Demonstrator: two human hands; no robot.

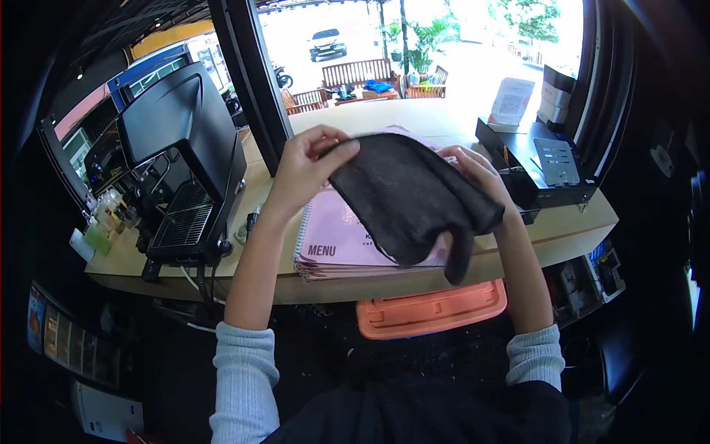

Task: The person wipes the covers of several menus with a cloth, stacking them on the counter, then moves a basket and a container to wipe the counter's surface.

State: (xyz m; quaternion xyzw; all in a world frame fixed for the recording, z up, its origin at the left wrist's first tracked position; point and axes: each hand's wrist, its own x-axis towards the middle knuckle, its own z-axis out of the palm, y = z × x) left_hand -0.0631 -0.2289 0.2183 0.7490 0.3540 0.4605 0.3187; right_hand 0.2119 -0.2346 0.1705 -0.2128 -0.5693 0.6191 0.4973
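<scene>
A dark cloth (pixel 403 189) hangs between my two hands above the counter, its lower end drooping in a loose fold. My left hand (pixel 307 166) pinches its upper left corner, thumb on the near side. At the cloth's right side, my right hand (pixel 477 174) is closed on the edge, with part of the fingers hidden behind the fabric. Below the cloth lies a stack of pink spiral-bound menus (pixel 344 229), partly covered from view by it.
The wooden counter (pixel 547 237) carries a black coffee machine (pixel 185 148) on the left. A black cash drawer (pixel 536 159) with a sign stand (pixel 510 100) and a printer (pixel 556 96) sits at the right. Under the counter is an orange lidded box (pixel 433 307).
</scene>
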